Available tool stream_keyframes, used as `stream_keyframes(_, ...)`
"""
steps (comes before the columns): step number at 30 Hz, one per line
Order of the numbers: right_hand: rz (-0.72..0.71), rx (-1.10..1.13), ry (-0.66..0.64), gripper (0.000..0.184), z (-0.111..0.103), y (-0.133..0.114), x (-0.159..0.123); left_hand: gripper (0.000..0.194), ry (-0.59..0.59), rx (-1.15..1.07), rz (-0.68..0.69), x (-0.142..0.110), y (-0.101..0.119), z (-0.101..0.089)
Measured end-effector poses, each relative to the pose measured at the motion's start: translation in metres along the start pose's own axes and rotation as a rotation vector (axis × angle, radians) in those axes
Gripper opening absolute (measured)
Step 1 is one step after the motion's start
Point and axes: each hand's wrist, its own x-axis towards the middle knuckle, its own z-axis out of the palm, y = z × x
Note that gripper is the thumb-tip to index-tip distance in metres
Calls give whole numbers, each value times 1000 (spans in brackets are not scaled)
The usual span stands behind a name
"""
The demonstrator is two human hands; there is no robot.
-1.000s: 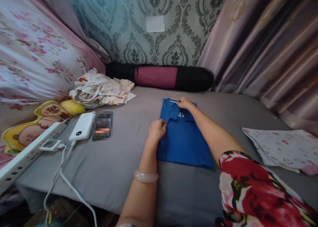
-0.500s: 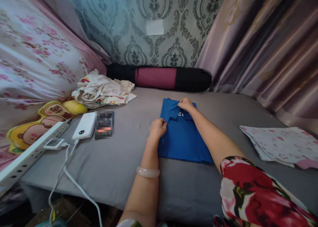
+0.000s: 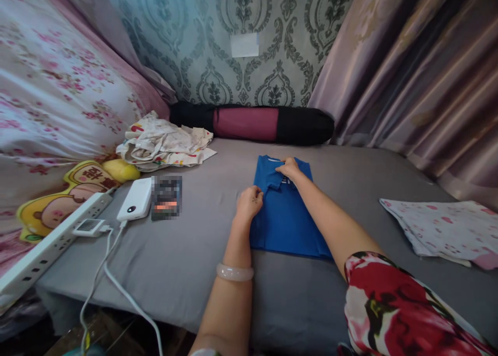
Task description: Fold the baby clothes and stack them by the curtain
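Observation:
A blue T-shirt [image 3: 288,221] lies partly folded on a grey sheet, its short sleeve [image 3: 270,177] turned inward across the upper part. Some white lettering on the chest peeks out under my right wrist. My left hand [image 3: 249,203], with a pale bangle on its wrist, closes its fingers on the shirt's left edge just below the sleeve. Near the collar, my right hand [image 3: 289,168] has thumb and fingers closed on the folded-over cloth. My right forearm covers part of the shirt's right side.
A black and maroon bolster [image 3: 245,123] runs along the wall. Crumpled printed cloth [image 3: 163,140], a power bank [image 3: 135,199], a blurred dark item [image 3: 166,197] and a power strip [image 3: 58,242] with cables are at left. Folded pink-patterned cloth [image 3: 447,226] lies at right.
My right hand has shifted slightly on the upper fold, which lies flatter, and a pale bit at the collar now shows. My left hand stays at the edge. The whole view has moved slightly.

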Motion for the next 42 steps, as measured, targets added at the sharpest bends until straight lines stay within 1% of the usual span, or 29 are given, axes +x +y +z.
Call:
stream_keyframes(3, -38, -3, 17, 41, 3, -6, -9, 25, 5, -8, 2, 0, -1, 1)
stream_keyframes(5, -135, -53, 66, 39, 7, -10, -17, 25, 9, -12, 5, 1, -2, 1)
stream_keyframes(8, -307, -177, 120, 41, 15, -16, -32, 25, 8, -6, -1, 2, -2, 2)
stream_keyframes(10, -373, -245, 108, 42, 19, -21, -40, 25, 5, -2, -1, 2, -2, 1)
stream_keyframes(13, -424, -323, 67, 43, 23, -27, -49, 25, 5, -6, 6, 2, -2, 1)
stream_keyframes(18, -472, -409, -8, 41, 26, -33, -57, 26, 2, -2, 7, 2, -3, 0)
stream_keyframes(22, -473, -443, -38, 34, 22, -38, -62, 25, -4, 4, -1, 3, -3, 1)
stream_keyframes(25, -439, -435, -85, 43, 16, -44, -61, 25, -4, -4, -13, 4, -3, 1)
stream_keyframes(27, -437, -419, -73, 46, 14, -47, -58, 25, 1, -12, -22, 4, -3, 0)
stream_keyframes(29, -460, -402, -2, 43, 15, -49, -53, 26, 12, -24, -21, 5, -3, 0)
stream_keyframes(31, -495, -383, 75, 42, 21, -50, -46, 26, 27, -37, -19, 6, -4, -1)
stream_keyframes(33, -529, -372, 84, 43, 29, -51, -38, 27, 42, -44, -25, 7, -5, -2)
stream_keyframes(36, -555, -397, -5, 52, 44, -53, -27, 28, 62, -36, -34, 8, -7, -2)
stream_keyframes(39, -503, -429, -87, 63, 57, -52, -18, 28, 73, -24, -43, 9, -8, -1)
stream_keyframes(42, -464, -417, -112, 66, 65, -48, -14, 28, 73, -15, -60, 9, -7, 1)
